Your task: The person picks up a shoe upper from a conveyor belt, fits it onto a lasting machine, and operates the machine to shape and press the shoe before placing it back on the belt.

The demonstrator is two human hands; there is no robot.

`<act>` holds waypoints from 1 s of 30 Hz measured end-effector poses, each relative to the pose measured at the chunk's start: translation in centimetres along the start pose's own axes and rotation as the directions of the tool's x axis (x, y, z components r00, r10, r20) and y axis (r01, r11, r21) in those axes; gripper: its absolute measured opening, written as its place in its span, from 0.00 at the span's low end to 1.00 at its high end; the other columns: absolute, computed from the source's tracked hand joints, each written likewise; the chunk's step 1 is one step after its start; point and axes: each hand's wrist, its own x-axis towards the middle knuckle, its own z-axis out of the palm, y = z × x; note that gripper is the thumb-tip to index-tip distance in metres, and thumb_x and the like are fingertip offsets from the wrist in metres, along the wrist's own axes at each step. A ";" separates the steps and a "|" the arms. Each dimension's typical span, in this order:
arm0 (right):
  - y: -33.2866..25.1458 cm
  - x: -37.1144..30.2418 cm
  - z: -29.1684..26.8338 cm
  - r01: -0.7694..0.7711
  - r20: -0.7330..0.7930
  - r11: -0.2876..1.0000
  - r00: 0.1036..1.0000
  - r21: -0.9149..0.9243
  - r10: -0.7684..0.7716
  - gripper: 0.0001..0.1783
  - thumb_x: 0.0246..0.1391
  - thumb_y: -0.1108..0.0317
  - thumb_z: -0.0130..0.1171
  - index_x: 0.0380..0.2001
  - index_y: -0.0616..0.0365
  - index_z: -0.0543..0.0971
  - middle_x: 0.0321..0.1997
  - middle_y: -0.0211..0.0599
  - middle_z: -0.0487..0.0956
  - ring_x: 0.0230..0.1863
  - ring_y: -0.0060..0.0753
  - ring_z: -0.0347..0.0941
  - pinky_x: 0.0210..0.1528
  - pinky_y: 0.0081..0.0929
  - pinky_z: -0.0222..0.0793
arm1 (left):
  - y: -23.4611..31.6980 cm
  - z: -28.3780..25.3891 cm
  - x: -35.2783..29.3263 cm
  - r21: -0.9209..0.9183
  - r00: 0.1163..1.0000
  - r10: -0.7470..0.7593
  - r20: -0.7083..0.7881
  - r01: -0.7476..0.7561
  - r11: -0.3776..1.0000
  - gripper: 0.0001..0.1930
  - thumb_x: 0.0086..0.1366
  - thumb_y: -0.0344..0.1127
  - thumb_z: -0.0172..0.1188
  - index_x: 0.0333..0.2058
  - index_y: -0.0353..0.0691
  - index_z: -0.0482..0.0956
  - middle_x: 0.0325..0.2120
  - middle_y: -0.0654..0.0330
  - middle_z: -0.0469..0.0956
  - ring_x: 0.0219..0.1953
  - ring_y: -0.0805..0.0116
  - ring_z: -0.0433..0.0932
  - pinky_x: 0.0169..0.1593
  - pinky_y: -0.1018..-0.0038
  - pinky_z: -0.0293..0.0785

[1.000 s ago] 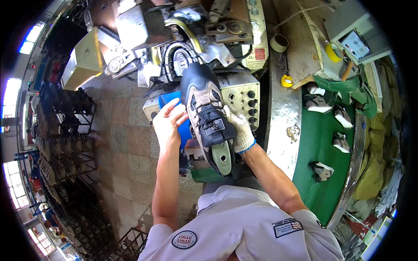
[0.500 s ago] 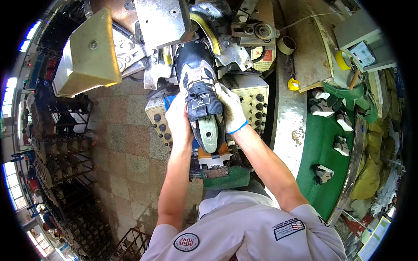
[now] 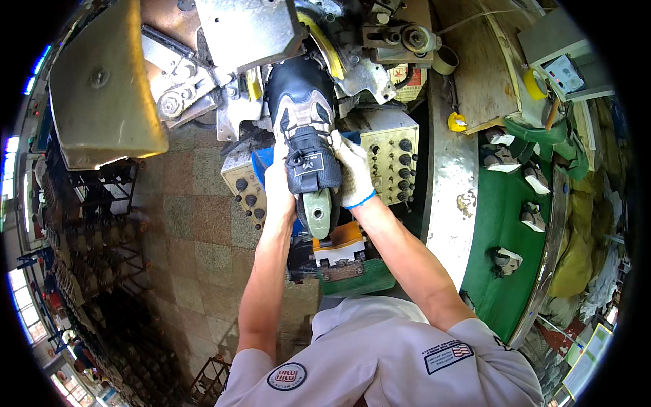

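Observation:
Between my hands is a black and light grey shoe upper on a green last. Its toe points away from me, under the metal plate of a machine, and its heel faces me. My left hand is closed along the left side of the shoe, its fingers partly hidden. On the right side, my right hand grips it in a white glove with a blue cuff. Just below the heel are an orange pad and a green machine part.
A big cream-coloured machine cover juts out at the upper left. Control boxes with black knobs flank the shoe. To the right, several shoes stand on a green surface beside a metal ledge. Racks of shoes line the left.
The shoe and both hands have shifted slightly left, and more of the orange pad shows below the heel. The cream cover has swung left and appears larger. Both hands keep their hold.

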 end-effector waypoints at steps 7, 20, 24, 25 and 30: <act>0.1 0.1 0.2 0.007 -0.030 0.998 1.000 -0.068 -0.009 0.18 0.67 0.56 0.56 0.47 0.61 0.82 0.43 0.34 0.83 0.43 0.23 0.78 0.47 0.24 0.74 | 0.3 0.2 -0.1 0.089 1.000 0.007 -0.024 -0.005 0.996 0.23 0.76 0.51 0.47 0.33 0.38 0.81 0.26 0.67 0.79 0.25 0.79 0.74 0.30 0.77 0.70; 0.1 2.3 -1.6 0.052 -0.031 0.954 0.997 -0.296 -0.064 0.18 0.68 0.57 0.55 0.45 0.63 0.83 0.40 0.30 0.84 0.37 0.18 0.78 0.39 0.20 0.75 | -2.5 0.5 1.1 0.260 0.945 0.314 0.090 -0.326 0.909 0.18 0.77 0.42 0.45 0.38 0.34 0.80 0.29 0.67 0.79 0.30 0.80 0.73 0.36 0.78 0.71; -1.8 1.6 -1.2 0.031 -0.044 0.926 0.998 -0.377 -0.051 0.18 0.68 0.58 0.55 0.45 0.64 0.83 0.40 0.31 0.85 0.37 0.18 0.78 0.39 0.21 0.75 | -1.9 2.1 0.3 -0.066 0.991 0.110 0.070 -0.106 0.992 0.25 0.79 0.53 0.37 0.40 0.40 0.78 0.29 0.67 0.79 0.28 0.76 0.77 0.32 0.78 0.76; -2.1 1.4 -1.0 0.018 -0.042 0.918 0.998 -0.397 -0.038 0.18 0.68 0.58 0.55 0.45 0.64 0.83 0.40 0.31 0.85 0.37 0.18 0.78 0.39 0.21 0.75 | -1.7 2.4 0.1 -0.045 0.985 0.154 0.075 -0.151 0.988 0.24 0.79 0.52 0.38 0.41 0.40 0.78 0.29 0.67 0.79 0.28 0.76 0.77 0.33 0.77 0.77; -1.9 2.2 0.4 0.097 -0.107 0.896 0.982 -0.433 -0.157 0.18 0.67 0.55 0.57 0.41 0.61 0.84 0.36 0.30 0.85 0.33 0.18 0.79 0.36 0.19 0.76 | 0.1 4.5 -1.1 -0.156 0.976 0.202 0.084 -0.187 0.970 0.28 0.78 0.56 0.36 0.39 0.39 0.79 0.29 0.68 0.79 0.29 0.77 0.77 0.36 0.77 0.77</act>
